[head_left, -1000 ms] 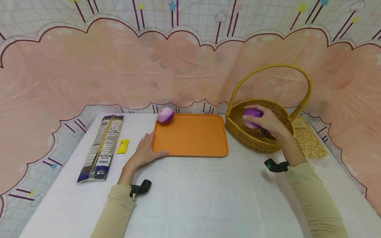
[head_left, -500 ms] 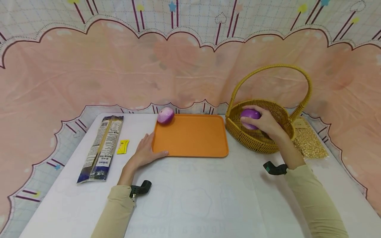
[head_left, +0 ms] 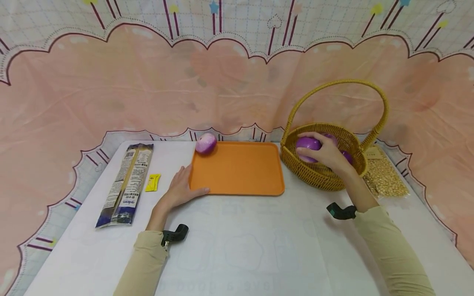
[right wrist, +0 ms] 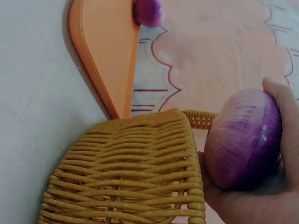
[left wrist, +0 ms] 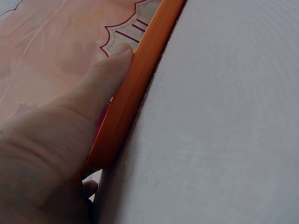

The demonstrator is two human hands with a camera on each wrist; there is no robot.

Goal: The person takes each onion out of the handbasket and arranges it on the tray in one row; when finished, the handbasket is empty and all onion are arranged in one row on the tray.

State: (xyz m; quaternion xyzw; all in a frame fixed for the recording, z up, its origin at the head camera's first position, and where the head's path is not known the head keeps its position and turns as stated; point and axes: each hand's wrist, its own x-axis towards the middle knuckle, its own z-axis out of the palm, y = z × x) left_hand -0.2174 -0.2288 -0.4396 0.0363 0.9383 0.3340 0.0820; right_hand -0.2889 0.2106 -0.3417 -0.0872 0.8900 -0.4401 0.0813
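In the head view, my right hand [head_left: 328,155] holds a red onion [head_left: 307,149] between thumb and fingers, within the rim of the wicker basket [head_left: 312,180]. The right wrist view has this onion [right wrist: 243,140] beside the basket's woven wall [right wrist: 126,172]. Behind the hand, more onions [head_left: 347,156] show partly inside the basket. My left hand [head_left: 182,189] rests at the near left corner of an orange tray [head_left: 240,168]. Its thumb [left wrist: 110,70] lies straight along the tray's rim in the left wrist view. Another red onion [head_left: 205,144] sits on the tray's far left corner.
The basket's tall handle [head_left: 338,82] arches over it. A bag of yellow kernels [head_left: 386,176] lies to its right. Left of the tray are a small yellow packet [head_left: 152,182] and a long plastic package [head_left: 126,185]. A patterned cloth [head_left: 237,94] hangs behind the table.
My right hand has shifted slightly left with the onion. More of the onions behind it in the basket now show. My left hand and the tray have stayed put.
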